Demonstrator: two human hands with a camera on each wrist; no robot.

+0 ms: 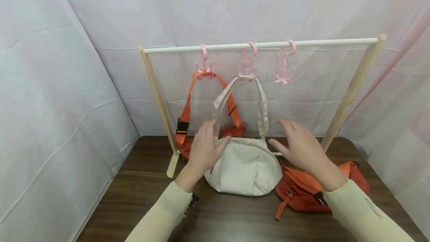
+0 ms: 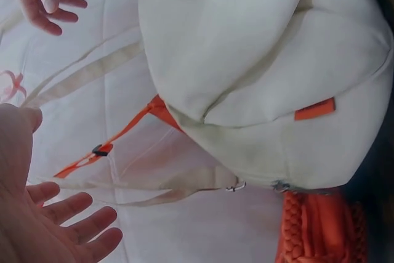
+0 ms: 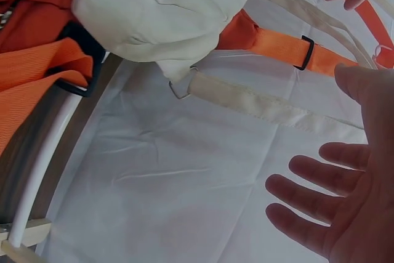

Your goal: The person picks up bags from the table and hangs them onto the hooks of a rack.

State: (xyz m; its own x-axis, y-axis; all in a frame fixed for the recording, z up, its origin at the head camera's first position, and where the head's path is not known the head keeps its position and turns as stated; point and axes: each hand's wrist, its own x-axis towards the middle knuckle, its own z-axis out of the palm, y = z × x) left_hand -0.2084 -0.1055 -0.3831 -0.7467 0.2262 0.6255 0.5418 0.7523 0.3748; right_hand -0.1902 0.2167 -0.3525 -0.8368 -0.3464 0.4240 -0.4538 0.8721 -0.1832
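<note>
Has the left grip (image 1: 204, 148) wide, with nothing in it, near one side of the cream bag (image 1: 245, 167), and the right grip (image 1: 302, 146) wide and empty near the other. Shows the cream bag looped by its strap (image 1: 263, 107) on the middle pink hook (image 1: 247, 62), in front of an orange bag (image 1: 233, 132).

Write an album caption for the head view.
Cream bag, its strap on the middle pink hook, an orange bag partly behind it, a second orange bag on the table.
</note>
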